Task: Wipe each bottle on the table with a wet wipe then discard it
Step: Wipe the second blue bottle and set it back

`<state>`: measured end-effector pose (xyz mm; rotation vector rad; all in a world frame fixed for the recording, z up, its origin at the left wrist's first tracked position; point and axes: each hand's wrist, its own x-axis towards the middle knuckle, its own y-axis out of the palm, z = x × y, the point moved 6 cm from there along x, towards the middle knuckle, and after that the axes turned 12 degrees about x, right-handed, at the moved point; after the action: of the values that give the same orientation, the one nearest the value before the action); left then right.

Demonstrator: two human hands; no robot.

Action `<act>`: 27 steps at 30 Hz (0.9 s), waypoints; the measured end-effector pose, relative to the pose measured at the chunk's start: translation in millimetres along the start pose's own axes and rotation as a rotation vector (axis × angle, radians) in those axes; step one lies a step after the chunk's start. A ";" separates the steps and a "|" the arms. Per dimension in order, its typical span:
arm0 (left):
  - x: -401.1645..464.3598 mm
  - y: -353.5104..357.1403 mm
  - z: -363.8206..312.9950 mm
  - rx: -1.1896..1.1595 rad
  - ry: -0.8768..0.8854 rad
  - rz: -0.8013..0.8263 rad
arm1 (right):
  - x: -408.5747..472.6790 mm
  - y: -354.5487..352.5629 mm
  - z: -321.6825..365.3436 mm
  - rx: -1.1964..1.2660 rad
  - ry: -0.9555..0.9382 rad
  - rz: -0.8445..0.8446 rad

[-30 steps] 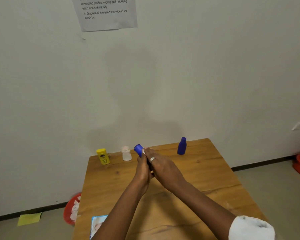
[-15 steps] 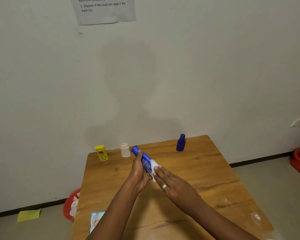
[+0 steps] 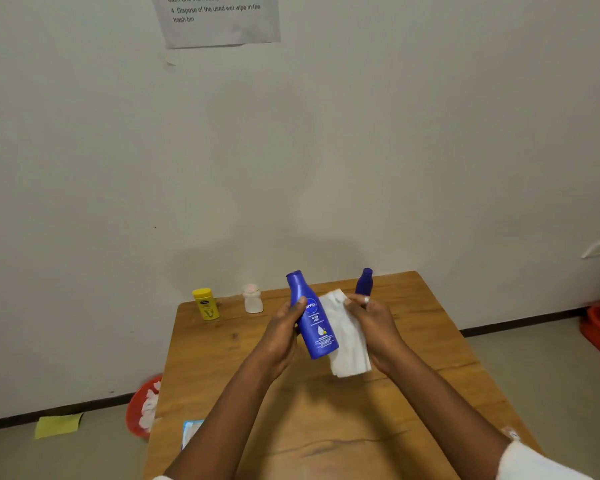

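Since half a second ago, the right hand (image 3: 374,327) has pulled its gripped wet wipe (image 3: 347,337) off the Nivea bottle (image 3: 312,320), which the left hand (image 3: 281,337) grasps above mid-table (image 3: 430,341), cap tilted toward the far-left corner; a yellow bottle (image 3: 207,304), white bottle (image 3: 252,298) and dark blue bottle (image 3: 364,281) line the far edge.

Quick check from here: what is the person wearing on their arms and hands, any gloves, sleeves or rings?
No gloves. Both forearms are bare. The left hand shows nothing worn. The right hand has a silver ring on one finger. A white sleeve shows at the lower right edge, and a sliver of white at the left arm's bottom edge.

wall notice (image 3: 219,19) cut at top; wipe pack (image 3: 190,432) partly behind arm.
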<state>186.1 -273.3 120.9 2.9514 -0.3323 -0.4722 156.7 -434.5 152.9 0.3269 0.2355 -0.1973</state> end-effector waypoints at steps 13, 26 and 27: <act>-3.8 -58.6 -15.8 0.056 0.111 -0.138 | -14.1 26.6 -50.2 -0.427 0.077 0.340; 23.4 -60.5 -8.8 0.204 0.159 -0.028 | 47.4 59.6 -16.7 -0.570 -0.148 0.192; 29.4 -60.8 -6.2 0.226 0.164 -0.029 | 52.7 57.7 -18.1 -0.600 -0.170 0.203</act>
<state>227.1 -220.9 108.1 3.1904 -0.3457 -0.2051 216.7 -382.8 139.5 -0.2611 0.0838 0.0506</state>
